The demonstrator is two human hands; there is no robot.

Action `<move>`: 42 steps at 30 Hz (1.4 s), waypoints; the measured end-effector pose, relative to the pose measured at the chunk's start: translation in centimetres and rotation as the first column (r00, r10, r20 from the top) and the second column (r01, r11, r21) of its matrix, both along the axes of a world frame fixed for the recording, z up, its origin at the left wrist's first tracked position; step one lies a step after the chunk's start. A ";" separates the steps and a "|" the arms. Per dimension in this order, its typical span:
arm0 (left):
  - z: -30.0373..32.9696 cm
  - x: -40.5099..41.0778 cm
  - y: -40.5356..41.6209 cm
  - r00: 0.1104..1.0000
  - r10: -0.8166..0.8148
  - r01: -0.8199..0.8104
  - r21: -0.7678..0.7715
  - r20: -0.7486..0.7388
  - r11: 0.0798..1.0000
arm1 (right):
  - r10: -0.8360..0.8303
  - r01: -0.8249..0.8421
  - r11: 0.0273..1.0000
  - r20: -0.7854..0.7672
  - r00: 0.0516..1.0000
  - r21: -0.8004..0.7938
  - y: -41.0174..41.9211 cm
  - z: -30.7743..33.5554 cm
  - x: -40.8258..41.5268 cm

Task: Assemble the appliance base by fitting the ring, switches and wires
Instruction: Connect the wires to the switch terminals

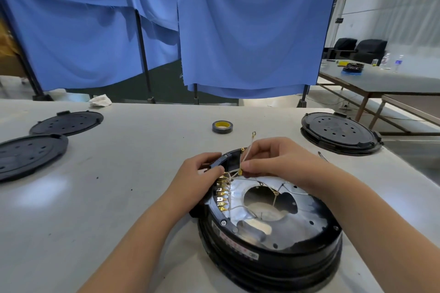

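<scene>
A round black appliance base (269, 252) lies on the white table in front of me, its shiny metal plate (307, 228) with a large centre hole facing up. A row of brass terminals (222, 194) runs along the base's left inner rim. Thin white wires (240, 208) cross the plate. My left hand (198, 175) grips the base's far left rim beside the terminals. My right hand (278, 159) pinches a white wire (247, 150) with a brass connector at its lower end; its ring-tipped end sticks up.
A roll of dark tape with a yellow core (222, 126) sits beyond the base. Two black perforated lids (31, 152) lie at left, another black base unit (338, 133) at right. A thin metal tool (322, 156) lies near my right wrist. Blue curtains (238, 31) hang behind.
</scene>
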State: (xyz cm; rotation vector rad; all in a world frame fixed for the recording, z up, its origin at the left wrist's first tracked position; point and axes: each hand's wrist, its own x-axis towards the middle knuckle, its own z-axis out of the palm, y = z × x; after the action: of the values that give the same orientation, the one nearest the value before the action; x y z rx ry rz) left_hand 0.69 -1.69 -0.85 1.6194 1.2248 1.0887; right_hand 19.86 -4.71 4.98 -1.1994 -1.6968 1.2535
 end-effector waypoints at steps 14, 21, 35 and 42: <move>2.6 0.7 -2.5 0.986 -0.122 0.111 0.097 0.116 0.989 | 0.147 -0.149 0.988 -0.061 0.987 -0.026 -0.4 -1.3 0.9; 2.8 1.0 -2.8 0.973 -0.192 0.177 0.118 0.129 0.977 | 0.191 -0.188 0.977 0.023 0.981 -0.102 -0.5 -1.4 0.9; 2.7 0.9 -2.3 0.912 -0.044 0.073 -0.054 0.409 0.996 | -0.063 0.073 0.993 -0.107 0.992 0.095 -0.1 -1.5 0.9; 2.5 1.5 -2.7 0.972 0.235 -0.225 0.382 0.021 0.896 | -0.315 0.266 0.882 0.067 0.947 0.388 -0.5 -1.2 1.9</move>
State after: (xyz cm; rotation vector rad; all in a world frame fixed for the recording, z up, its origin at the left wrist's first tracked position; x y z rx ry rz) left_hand 2.14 -4.36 1.69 1.8110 1.3045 1.5391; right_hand 21.78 -5.23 3.81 -1.2592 -1.6741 0.6437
